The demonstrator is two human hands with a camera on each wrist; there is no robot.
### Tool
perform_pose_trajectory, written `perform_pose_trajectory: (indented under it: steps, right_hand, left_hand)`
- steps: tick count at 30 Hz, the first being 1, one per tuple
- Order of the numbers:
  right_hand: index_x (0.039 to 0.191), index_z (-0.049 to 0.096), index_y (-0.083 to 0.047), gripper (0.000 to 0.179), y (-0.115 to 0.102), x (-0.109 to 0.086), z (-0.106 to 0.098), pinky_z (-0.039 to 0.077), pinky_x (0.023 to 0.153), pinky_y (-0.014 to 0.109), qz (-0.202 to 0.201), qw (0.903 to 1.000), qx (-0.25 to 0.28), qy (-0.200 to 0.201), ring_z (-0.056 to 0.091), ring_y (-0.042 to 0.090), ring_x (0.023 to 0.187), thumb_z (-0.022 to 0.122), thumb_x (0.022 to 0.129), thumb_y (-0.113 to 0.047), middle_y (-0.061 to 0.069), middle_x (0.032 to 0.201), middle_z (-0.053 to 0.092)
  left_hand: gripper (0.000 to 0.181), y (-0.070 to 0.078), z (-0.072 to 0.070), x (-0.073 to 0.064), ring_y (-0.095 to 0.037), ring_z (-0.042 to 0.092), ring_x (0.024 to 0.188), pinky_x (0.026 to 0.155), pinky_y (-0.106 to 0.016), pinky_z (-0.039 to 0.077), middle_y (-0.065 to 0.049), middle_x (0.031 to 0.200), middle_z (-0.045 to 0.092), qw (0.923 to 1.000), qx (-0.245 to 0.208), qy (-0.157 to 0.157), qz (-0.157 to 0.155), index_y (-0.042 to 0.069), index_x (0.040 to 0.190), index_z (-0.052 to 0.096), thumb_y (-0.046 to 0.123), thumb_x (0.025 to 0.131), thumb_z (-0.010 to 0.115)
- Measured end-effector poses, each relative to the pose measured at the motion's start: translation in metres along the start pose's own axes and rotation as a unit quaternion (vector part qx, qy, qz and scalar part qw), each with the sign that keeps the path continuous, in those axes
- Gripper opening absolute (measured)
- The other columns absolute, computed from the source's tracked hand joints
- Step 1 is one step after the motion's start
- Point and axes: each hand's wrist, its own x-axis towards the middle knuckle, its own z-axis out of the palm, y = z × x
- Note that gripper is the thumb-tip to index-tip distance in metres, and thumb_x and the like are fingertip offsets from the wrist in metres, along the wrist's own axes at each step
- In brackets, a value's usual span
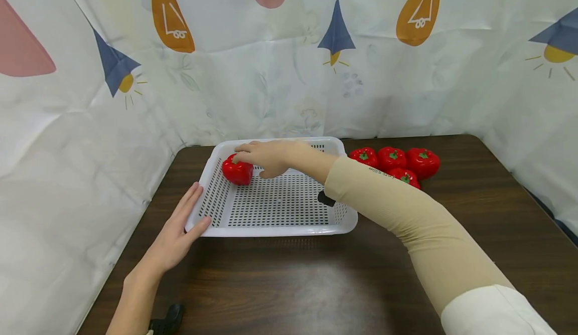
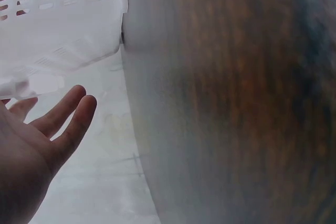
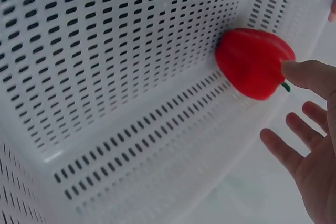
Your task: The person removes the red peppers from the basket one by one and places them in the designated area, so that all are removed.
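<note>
A white perforated plastic basket (image 1: 280,230) sits on the table. One red bell pepper (image 1: 237,171) lies in its far left part, beside the basket wall in the right wrist view. My right hand (image 1: 272,157) reaches over it, a fingertip touching the pepper near its green stem (image 3: 286,86) and the other fingers (image 3: 283,148) spread apart from it. At the basket's near left corner is my left hand (image 1: 173,237), its fingers extended along the side and the thumb at the rim. The left wrist view shows that palm (image 2: 26,156) beside the basket edge.
Several more red bell peppers (image 1: 422,163) lie together on the dark wooden table (image 1: 289,285), right of the basket and partly behind my right forearm. A patterned white cloth (image 1: 253,89) stands behind and at both sides. A black object (image 1: 168,319) shows by my left wrist.
</note>
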Motion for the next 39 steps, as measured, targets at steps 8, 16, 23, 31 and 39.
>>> perform_pose_trajectory:
  steps: [8,16,23,31,39]
  right_hand:
    - [0.163,0.027,-0.023,0.087,-0.004,0.021,0.012,0.042,0.111,0.033,-0.001,0.9997,-0.018,0.015,0.018,0.026,0.153,0.076,0.092,-0.023,0.005,0.170,0.015]
    - [0.165,0.022,-0.020,0.084,-0.011,0.037,0.018,0.037,0.115,0.033,0.004,0.9999,0.007,0.012,0.011,0.024,0.155,0.070,0.096,-0.021,0.004,0.171,0.010]
    - [0.165,0.020,-0.020,0.082,-0.011,0.046,0.022,0.029,0.119,0.033,0.013,0.9999,0.008,0.008,0.010,0.022,0.155,0.068,0.098,-0.021,0.001,0.171,0.011]
    - [0.164,0.024,-0.028,0.078,-0.019,0.053,0.029,0.025,0.122,0.041,0.044,0.9982,-0.040,0.004,0.014,0.025,0.155,0.067,0.099,-0.025,0.003,0.170,0.016]
    - [0.162,0.027,-0.032,0.079,-0.017,0.050,0.032,0.031,0.119,0.048,0.077,0.9954,-0.053,0.020,0.025,0.026,0.150,0.070,0.097,-0.031,0.003,0.164,0.027]
  left_hand:
    - [0.078,0.001,-0.001,0.000,-0.043,0.018,0.152,0.110,-0.076,0.022,-0.006,0.171,0.012,1.0000,-0.001,-0.001,0.000,0.019,0.165,0.024,0.027,0.100,0.065]
    - [0.077,0.001,-0.001,-0.002,-0.043,0.018,0.152,0.110,-0.076,0.022,-0.005,0.171,0.012,1.0000,-0.003,0.001,0.000,0.018,0.165,0.025,0.026,0.100,0.065]
    - [0.076,0.002,0.000,-0.001,-0.041,0.018,0.152,0.114,-0.070,0.020,-0.006,0.171,0.012,1.0000,-0.004,0.001,0.004,0.017,0.165,0.025,0.025,0.101,0.064]
    - [0.076,0.002,0.000,-0.001,-0.042,0.018,0.152,0.112,-0.074,0.021,-0.005,0.171,0.012,1.0000,-0.002,0.001,0.003,0.016,0.165,0.024,0.025,0.101,0.064]
    - [0.075,0.000,0.001,0.000,-0.040,0.019,0.152,0.122,-0.045,0.021,-0.005,0.171,0.012,1.0000,0.005,0.002,0.005,0.016,0.165,0.025,0.025,0.101,0.064]
